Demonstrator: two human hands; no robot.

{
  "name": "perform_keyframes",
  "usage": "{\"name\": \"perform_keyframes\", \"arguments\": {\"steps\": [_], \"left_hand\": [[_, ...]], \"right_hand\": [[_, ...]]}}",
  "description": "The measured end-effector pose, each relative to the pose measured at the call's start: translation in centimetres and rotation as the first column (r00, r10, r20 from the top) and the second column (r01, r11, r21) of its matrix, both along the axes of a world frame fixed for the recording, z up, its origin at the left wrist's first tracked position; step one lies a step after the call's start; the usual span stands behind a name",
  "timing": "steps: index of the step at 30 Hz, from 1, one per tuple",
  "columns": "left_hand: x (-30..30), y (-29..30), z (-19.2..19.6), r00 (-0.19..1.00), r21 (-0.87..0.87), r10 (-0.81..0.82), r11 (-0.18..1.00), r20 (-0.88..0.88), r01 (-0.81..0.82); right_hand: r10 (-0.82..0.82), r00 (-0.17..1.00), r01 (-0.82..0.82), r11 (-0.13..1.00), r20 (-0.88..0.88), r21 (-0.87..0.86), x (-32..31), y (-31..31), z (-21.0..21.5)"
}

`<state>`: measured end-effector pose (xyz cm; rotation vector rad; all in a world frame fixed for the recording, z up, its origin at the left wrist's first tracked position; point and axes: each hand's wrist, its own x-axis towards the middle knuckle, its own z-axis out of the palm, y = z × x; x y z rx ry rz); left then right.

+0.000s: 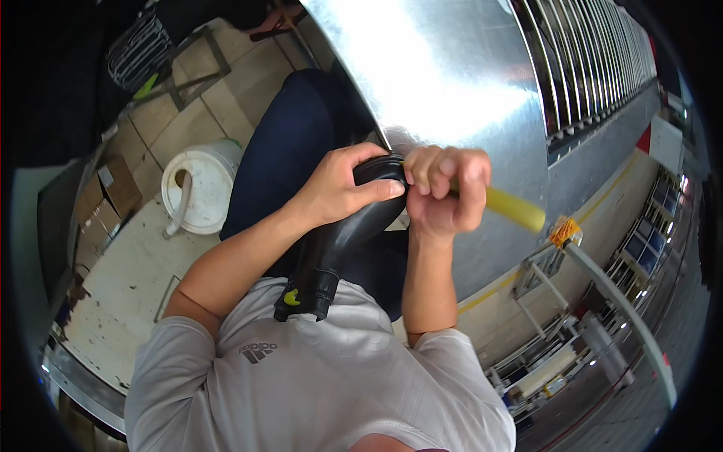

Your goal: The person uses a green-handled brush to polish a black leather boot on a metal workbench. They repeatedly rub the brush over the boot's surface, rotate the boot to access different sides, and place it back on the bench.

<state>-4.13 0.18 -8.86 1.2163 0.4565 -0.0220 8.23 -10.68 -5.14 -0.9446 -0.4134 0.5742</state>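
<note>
Far left, partly lost in the dark rim: brown cardboard boxes [105, 197] stacked on the pale floor, edges cut off by shadow. Just right of them, a white plastic bucket [202, 185] with a curved white handle or pipe hanging over its side; contents not readable.

Centre: left hand [339, 183] wraps over the upper end of a black, glossy, tapered rubber boot-like tube [343, 241]. Fingers curled over the top rim, thumb laid along the near side, a firm grasp. The tube's long axis runs diagonally, its wide rimmed end up and right at the hands, its narrower banded end down and left against the grey shirt, where a small yellow mark shows. The rim opening itself is hidden behind the fingers.

Just right, touching the tube's rim: right hand [444, 194], clenched in a fist round a yellow-handled tool [514, 208]. The handle sticks out to the right and slightly down; the working end is buried between fist and rim and cannot be made out. The hand is a little blurred.

Behind both hands, a large sheet-metal panel [444, 75], shiny and curved by the lens. Further right, a grating of metal bars [595, 53].
</note>
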Motion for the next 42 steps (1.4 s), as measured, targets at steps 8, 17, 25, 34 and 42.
{"name": "perform_keyframes", "arguments": {"steps": [8,17,25,34,42], "left_hand": [[0.7,-0.1,0.7,0.999,-0.120,0.019,0.992,-0.030,-0.023],[0.6,-0.4,0.7,0.999,-0.089,0.035,0.995,-0.037,-0.038],[0.7,-0.4,0.5,0.999,-0.094,0.028,0.995,-0.039,-0.031],[0.5,-0.2,0.4,0.999,-0.098,0.038,0.994,-0.012,-0.039],[-0.3,-0.7,-0.7,0.998,-0.049,0.027,0.999,0.052,-0.025]], "right_hand": [[-0.425,0.889,0.415,0.905,-0.171,-0.093,1.9,0.5,2.1],[-0.068,0.992,0.084,0.984,-0.107,0.157,2.2,-0.1,-1.0],[-0.010,0.977,0.057,0.974,-0.211,0.218,2.8,-0.2,-2.3],[0.077,0.994,-0.061,0.981,-0.080,0.183,3.2,-0.2,-2.4],[0.224,0.662,-0.115,0.973,0.715,-0.198,1.8,1.2,-0.1]]}}
